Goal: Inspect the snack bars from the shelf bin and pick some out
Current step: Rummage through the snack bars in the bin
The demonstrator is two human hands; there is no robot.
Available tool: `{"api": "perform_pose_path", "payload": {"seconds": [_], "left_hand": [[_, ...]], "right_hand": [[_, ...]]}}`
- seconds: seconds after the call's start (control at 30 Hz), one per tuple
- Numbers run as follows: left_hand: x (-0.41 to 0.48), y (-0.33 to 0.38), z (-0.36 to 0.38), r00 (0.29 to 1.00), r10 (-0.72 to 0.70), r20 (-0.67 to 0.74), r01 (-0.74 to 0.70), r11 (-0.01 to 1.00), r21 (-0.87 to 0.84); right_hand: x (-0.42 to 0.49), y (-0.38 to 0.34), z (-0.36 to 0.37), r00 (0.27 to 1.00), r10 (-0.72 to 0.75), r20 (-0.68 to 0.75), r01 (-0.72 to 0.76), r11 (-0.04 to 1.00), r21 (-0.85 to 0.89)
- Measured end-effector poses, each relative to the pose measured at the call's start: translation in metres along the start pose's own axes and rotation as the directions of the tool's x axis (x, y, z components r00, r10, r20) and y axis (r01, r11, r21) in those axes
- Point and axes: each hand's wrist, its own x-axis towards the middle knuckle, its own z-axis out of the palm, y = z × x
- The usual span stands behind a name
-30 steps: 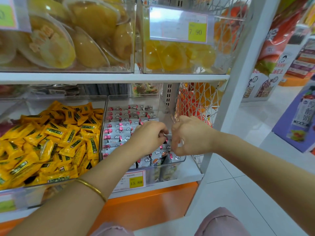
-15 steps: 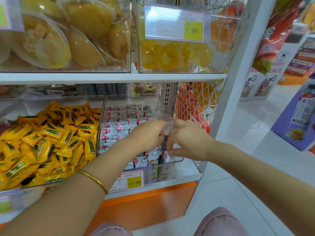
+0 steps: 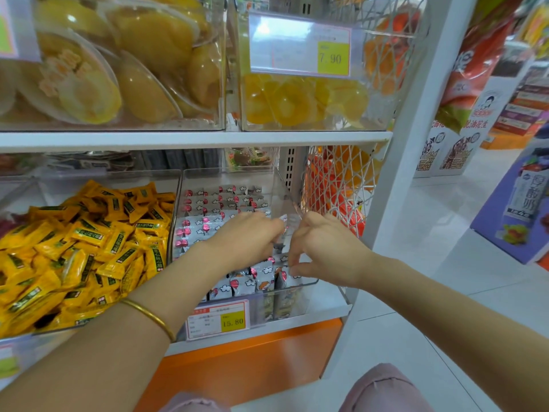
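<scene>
A clear shelf bin (image 3: 281, 185) on the lower shelf holds several silver snack bars (image 3: 214, 203) printed with red and white. My left hand (image 3: 246, 239) is inside the bin over the bars, fingers curled, with the end of one snack bar (image 3: 283, 220) showing at its fingertips. My right hand (image 3: 323, 248) is just to the right, at the bin's right wall, with fingers and thumb bent toward the left hand. What its fingertips hold is hidden. A gold bangle (image 3: 148, 316) sits on my left wrist.
Left of it, a bin of yellow wrapped snacks (image 3: 89, 248). A 15.80 price tag (image 3: 219, 319) hangs on the bin front. Above are bins of yellow fruit cups (image 3: 133, 69). A white mesh basket (image 3: 338, 179) and white shelf post (image 3: 401, 144) stand right; floor displays (image 3: 517, 203) beyond.
Both hands have moved a little deeper and lower into the bin and drawn slightly apart. The view has shifted closer to the shelf.
</scene>
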Motion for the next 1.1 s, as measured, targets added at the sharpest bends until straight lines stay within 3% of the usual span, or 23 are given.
{"api": "perform_pose_path", "payload": {"seconds": [0.07,0.2,0.27,0.37,0.47,0.63,0.73,0.9,0.97,1.1], "left_hand": [[-0.002,-0.005,0.002,0.999,-0.025,0.025,0.027,0.996,-0.089],[-0.003,-0.010,0.004,1.000,-0.011,0.002,0.011,0.986,-0.169],[-0.004,-0.012,0.006,0.999,-0.018,-0.036,0.010,0.979,-0.205],[-0.006,-0.014,0.009,0.994,-0.082,-0.066,0.063,0.967,-0.248],[-0.006,-0.015,0.008,0.983,-0.154,-0.095,0.118,0.944,-0.307],[0.005,-0.014,0.010,0.955,-0.262,-0.141,0.192,0.904,-0.382],[0.012,-0.011,0.016,0.939,-0.324,-0.114,0.272,0.904,-0.330],[0.013,-0.010,0.014,0.900,-0.377,-0.221,0.295,0.897,-0.329],[0.013,-0.009,0.014,0.892,-0.384,-0.239,0.302,0.899,-0.318],[0.013,-0.007,0.016,0.915,-0.364,-0.176,0.302,0.905,-0.300]], "right_hand": [[0.001,0.002,-0.004,1.000,-0.004,0.006,0.004,0.999,0.051],[0.025,0.017,-0.021,0.978,0.111,-0.174,-0.082,0.983,0.166],[0.044,0.020,-0.021,0.982,0.120,-0.144,-0.118,0.993,0.020],[0.070,0.014,-0.009,0.987,0.160,0.024,-0.150,0.960,-0.238],[0.083,0.011,-0.001,0.975,0.210,0.074,-0.171,0.919,-0.355],[0.092,0.013,0.000,0.966,0.253,0.050,-0.234,0.941,-0.245],[0.091,0.018,0.001,0.963,0.265,0.045,-0.254,0.953,-0.166],[0.091,0.018,0.000,0.960,0.274,-0.059,-0.277,0.960,-0.049],[0.094,0.016,0.001,0.965,0.251,-0.076,-0.257,0.963,-0.077],[0.099,0.009,0.001,0.976,0.214,0.048,-0.199,0.956,-0.216]]}}
